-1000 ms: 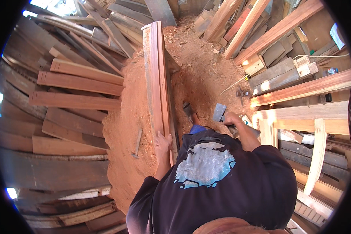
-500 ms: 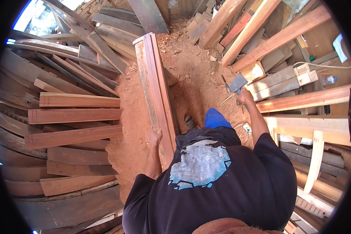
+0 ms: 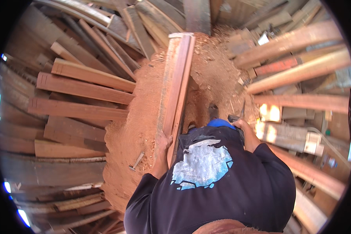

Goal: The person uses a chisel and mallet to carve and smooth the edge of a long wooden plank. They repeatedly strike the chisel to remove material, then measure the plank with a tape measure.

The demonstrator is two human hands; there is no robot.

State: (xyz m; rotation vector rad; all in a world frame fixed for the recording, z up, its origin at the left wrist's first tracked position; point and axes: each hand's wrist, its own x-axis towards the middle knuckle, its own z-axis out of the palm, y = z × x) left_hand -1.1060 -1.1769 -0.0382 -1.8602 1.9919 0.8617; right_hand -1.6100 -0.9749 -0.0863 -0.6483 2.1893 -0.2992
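Note:
A long reddish wooden plank (image 3: pixel 178 84) lies on top of a thicker, paler timber (image 3: pixel 165 87), running away from my body. My left hand (image 3: pixel 163 141) is closed over the near part of the plank, at its left edge. Close to my right thigh, my right hand (image 3: pixel 242 125) is closed round a dark grey tool with a flat, blocky end (image 3: pixel 233 118); my body hides part of it, and its exact kind is unclear. A small hammer (image 3: pixel 137 160) lies on the sawdust left of the timber.
Several cut reddish boards (image 3: pixel 84 89) jut toward me from the stacks at left. Long beams (image 3: pixel 300 70) and offcuts crowd the right side. Sawdust (image 3: pixel 134 128) covers the ground around the timber. Dark planks (image 3: pixel 197 15) lean at the far end.
The view has turned to the right, and the hammer on the sawdust has come into sight. My right hand has drawn back toward my body with the grey tool. My left hand stays on the plank.

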